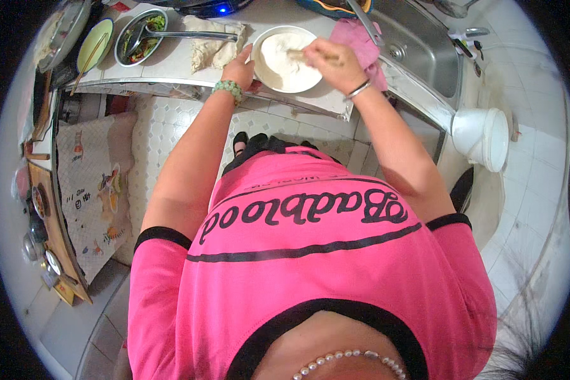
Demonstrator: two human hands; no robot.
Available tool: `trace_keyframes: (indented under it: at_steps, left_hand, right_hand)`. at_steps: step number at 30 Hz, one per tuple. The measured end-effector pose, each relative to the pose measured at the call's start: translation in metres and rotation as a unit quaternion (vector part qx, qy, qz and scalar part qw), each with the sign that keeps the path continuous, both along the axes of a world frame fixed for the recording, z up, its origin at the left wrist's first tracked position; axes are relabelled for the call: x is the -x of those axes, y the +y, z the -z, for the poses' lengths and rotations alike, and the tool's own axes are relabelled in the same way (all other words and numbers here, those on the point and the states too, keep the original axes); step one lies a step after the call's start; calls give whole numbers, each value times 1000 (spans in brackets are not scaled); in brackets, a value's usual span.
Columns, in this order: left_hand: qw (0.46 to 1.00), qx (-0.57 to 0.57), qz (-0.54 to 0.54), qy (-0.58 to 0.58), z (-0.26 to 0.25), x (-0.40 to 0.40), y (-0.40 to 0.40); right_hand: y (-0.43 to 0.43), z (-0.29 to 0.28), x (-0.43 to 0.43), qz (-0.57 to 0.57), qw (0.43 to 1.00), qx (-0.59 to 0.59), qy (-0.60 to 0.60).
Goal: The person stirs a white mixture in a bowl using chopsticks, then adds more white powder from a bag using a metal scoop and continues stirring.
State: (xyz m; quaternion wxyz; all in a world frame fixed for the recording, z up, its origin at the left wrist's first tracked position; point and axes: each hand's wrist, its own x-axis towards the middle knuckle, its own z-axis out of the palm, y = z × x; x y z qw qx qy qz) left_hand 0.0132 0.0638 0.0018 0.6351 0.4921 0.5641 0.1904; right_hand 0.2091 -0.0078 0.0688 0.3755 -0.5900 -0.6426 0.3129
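A white bowl of white flour-like powder stands at the counter's front edge. My left hand, with a green bead bracelet at its wrist, grips the bowl's left side. Over the bowl's right side, my right hand is closed around what look like wooden chopsticks; motion blurs them, and their tips are in the powder. Left of the bowl lies a crumpled pale cloth. The handle of a metal ladle reaches across it from a metal bowl of chopped green and red food.
A green bowl with chopsticks across it stands at the far left. A pink cloth lies between the white bowl and the steel sink. A white bucket is right of the sink. A metal handle juts over the pink cloth.
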Motion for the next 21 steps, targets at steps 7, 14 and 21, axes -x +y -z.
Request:
trace_keyframes:
  at_steps: [7,14,21]
  left_hand:
    - [918,-358,78,153,37,11,8]
    - [964,-221,51,140,46,15,6]
    - [969,-218,51,104,32,11,9]
  right_hand:
    - [-3,-29,-38,-23,995,101,-14]
    - [-11,-30,-19,-148,986,42,-65]
    - [14,-4,-3,-9,999,43,-5]
